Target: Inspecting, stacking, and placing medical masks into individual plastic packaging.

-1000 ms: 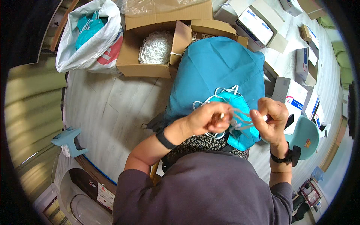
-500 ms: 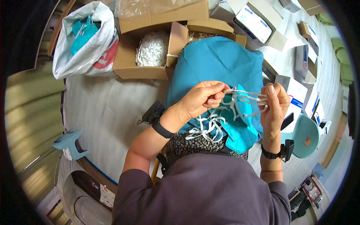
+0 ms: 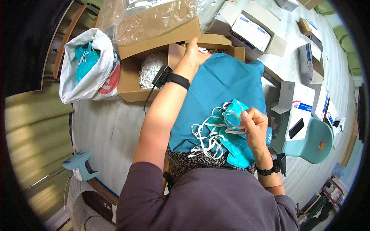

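Observation:
On the blue cloth (image 3: pixel 227 77) over my lap lies a small pile of teal face masks (image 3: pixel 237 148), with their white straps (image 3: pixel 208 134) looped loosely to the left. My right hand (image 3: pixel 255 126) pinches white straps between thumb and fingers, just above the masks. My left hand (image 3: pixel 195 56) is stretched far forward, over the near side of the cardboard box's right compartment. Its thumb and fingers are apart, and small white pieces (image 3: pixel 203 50) show between them; whether it touches them I cannot tell.
White straps (image 3: pixel 152 71) fill the left part of the cardboard box (image 3: pixel 129 79). A white sack (image 3: pixel 71 82) holding teal masks stands left of it. Several white cartons (image 3: pixel 252 32) lie to the right, near a pale green stool (image 3: pixel 314 142) and a dark phone (image 3: pixel 296 128).
My left hand has let go of the straps and moved forward to the cardboard box. My right hand has come lower and left, still gripping straps. The view has shifted slightly.

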`<state>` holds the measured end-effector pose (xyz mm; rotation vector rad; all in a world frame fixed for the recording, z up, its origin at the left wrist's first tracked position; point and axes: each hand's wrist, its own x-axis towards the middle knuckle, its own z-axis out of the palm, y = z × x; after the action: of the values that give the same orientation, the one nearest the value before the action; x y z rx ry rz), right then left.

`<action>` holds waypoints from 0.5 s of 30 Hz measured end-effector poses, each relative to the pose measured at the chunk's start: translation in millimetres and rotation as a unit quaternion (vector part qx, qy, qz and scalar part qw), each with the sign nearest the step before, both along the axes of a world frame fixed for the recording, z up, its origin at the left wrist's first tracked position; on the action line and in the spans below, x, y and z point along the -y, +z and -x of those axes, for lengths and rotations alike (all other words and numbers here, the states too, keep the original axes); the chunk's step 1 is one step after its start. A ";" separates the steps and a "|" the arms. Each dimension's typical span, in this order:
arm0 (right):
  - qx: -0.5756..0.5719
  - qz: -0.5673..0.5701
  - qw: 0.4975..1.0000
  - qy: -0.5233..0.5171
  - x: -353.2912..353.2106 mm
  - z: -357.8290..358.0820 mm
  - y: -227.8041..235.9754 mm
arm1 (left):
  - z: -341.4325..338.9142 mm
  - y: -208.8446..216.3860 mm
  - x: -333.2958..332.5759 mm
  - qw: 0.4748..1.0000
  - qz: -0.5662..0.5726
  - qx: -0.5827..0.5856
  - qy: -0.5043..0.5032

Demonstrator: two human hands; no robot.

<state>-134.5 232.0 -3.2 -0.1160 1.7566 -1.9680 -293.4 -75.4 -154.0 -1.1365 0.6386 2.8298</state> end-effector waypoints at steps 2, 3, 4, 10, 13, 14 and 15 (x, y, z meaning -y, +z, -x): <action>0.004 -0.008 1.000 -0.011 -5.2 1.3 -0.3 | 0.9 -0.6 -5.9 1.000 -0.002 -0.014 -0.017; 0.002 -0.006 1.000 -0.030 -11.2 3.5 -2.1 | -0.2 20.9 -25.7 1.000 0.011 0.000 -0.020; 0.005 0.000 0.999 -0.033 -12.8 4.2 -1.9 | -12.6 33.2 -30.5 0.999 0.030 0.018 -0.007; 0.012 0.029 0.997 -0.065 -17.5 14.1 -2.5 | -85.6 53.9 -60.9 0.917 0.343 -0.091 -0.181; -0.001 0.045 0.998 -0.043 -17.4 14.6 -1.4 | -133.9 64.7 -93.9 0.854 0.411 -0.095 -0.306; -0.006 0.048 0.998 -0.037 -17.1 13.6 -0.8 | -146.7 63.4 -105.7 0.816 0.451 -0.078 -0.353; -0.011 0.052 0.998 -0.034 -18.1 13.2 -0.8 | -156.0 73.3 -114.1 0.791 0.461 -0.048 -0.399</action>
<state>-147.7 250.1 -3.9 -0.1159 1.6935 -2.1136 -137.4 38.7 -80.7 -0.4743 2.0387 1.7826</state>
